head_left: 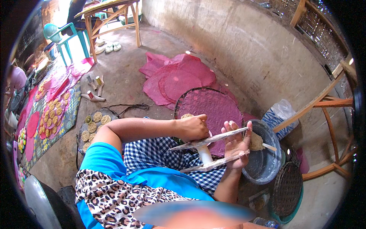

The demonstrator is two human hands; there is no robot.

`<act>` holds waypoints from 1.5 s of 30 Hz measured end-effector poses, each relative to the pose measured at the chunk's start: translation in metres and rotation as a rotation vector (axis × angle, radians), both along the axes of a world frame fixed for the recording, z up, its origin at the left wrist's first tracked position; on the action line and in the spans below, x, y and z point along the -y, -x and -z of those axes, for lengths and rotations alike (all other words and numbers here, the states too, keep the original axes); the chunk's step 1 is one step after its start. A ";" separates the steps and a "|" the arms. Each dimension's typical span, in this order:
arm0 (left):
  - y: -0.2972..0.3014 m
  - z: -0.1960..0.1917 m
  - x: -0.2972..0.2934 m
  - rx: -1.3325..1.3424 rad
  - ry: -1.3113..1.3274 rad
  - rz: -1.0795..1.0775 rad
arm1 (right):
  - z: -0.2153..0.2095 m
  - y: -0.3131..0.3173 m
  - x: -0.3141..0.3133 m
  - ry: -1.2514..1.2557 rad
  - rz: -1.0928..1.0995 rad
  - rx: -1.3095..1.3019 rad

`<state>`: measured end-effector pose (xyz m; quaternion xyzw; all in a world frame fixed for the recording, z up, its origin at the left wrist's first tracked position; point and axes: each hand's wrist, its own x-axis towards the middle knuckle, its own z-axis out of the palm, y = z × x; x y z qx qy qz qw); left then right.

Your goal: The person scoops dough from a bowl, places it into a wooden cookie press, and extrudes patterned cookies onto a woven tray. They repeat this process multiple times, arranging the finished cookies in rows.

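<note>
My right hand (237, 147) has its fingers and thumb around the ends of two pale, floury wooden boards of a hand press (215, 138). A white tube (205, 154) sits between the boards. Just above the upper board, my left hand (193, 128) is closed in a fist; what it grips, if anything, is hidden. Beside that fist a small tan round cake (187, 115) shows in part. Behind both hands lies a pink mesh sheet (209, 110) on a round dark-rimmed tray (176, 110).
A grey basin (263, 173) at the right holds a lump of dough (256, 142) and a white stick. Pink round sheets (179, 78) lie on the floor ahead. Left are tan cakes (84, 135) on a round tray, wooden tools (93, 97) and another person (18, 79).
</note>
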<state>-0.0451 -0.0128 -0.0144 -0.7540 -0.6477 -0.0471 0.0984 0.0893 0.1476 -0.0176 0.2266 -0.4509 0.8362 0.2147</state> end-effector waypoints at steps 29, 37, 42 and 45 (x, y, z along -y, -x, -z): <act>-0.101 0.080 -0.053 2.657 0.751 1.090 | -0.084 0.063 -0.087 -0.097 -0.292 0.270; -0.118 0.103 -0.042 3.130 0.759 1.495 | -0.018 0.095 -0.089 0.077 -0.195 0.774; -0.123 0.106 -0.049 3.203 0.632 1.592 | 0.005 0.116 -0.097 0.064 -0.119 1.088; -0.123 0.105 -0.054 3.211 0.647 1.733 | 0.005 0.126 -0.101 0.002 -0.079 1.179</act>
